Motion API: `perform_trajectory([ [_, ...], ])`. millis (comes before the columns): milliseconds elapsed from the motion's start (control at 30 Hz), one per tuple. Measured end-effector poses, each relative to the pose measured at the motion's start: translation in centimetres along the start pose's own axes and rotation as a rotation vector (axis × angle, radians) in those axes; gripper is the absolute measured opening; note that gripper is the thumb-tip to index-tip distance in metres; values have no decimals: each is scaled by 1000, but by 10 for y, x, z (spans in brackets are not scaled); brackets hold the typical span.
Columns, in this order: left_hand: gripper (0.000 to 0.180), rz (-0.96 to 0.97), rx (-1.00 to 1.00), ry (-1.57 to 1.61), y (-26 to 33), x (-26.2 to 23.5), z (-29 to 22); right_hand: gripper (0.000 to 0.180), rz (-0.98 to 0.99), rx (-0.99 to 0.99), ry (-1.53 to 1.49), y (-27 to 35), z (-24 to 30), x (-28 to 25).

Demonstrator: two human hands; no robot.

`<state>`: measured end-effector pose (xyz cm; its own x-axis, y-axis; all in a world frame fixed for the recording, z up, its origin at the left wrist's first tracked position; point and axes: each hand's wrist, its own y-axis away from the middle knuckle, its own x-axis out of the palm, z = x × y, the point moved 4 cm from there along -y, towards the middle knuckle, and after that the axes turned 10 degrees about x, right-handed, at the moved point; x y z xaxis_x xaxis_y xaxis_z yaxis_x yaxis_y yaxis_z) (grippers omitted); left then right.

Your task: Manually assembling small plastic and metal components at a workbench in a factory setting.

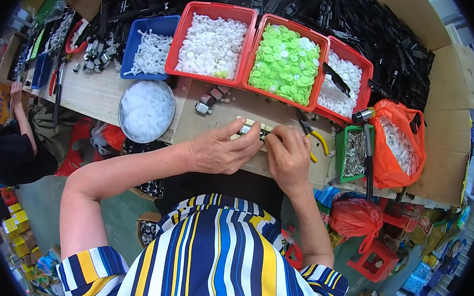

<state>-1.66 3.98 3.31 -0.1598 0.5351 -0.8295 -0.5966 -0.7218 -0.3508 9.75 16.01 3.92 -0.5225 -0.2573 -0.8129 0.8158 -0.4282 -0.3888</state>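
Observation:
Over the front of the workbench, my left hand [220,147] grips a small black and pale-gold part [264,127] between thumb and fingers. My right hand [290,154] is closed at the part's right end, its fingertips pinched together. Whether those fingertips also hold a tiny piece is hidden. Just beyond my left hand lies a small assembly of silver metal and dark pinkish pieces [213,98]. To the right of my right hand rest pliers with yellow handles [318,143].
Behind stand red bins of white caps [211,44], green discs [284,63] and more white pieces [341,73], plus a blue bin [126,66]. A metal bowl [171,113] sits left; a hammer [368,152], green bin [339,158] and orange bag [385,114] sit right. Black parts [366,25] pile behind.

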Motion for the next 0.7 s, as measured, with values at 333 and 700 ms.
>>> perform_trajectory([
  [333, 40, 42, 22, -59, -4, 3, -3, 15, 101, 39, -96, -10, -6, -4],
  [700, 25, -113, -420, 108, -13, 14, -26, 12, 93, 53, -119, -4, -10, -4],
])
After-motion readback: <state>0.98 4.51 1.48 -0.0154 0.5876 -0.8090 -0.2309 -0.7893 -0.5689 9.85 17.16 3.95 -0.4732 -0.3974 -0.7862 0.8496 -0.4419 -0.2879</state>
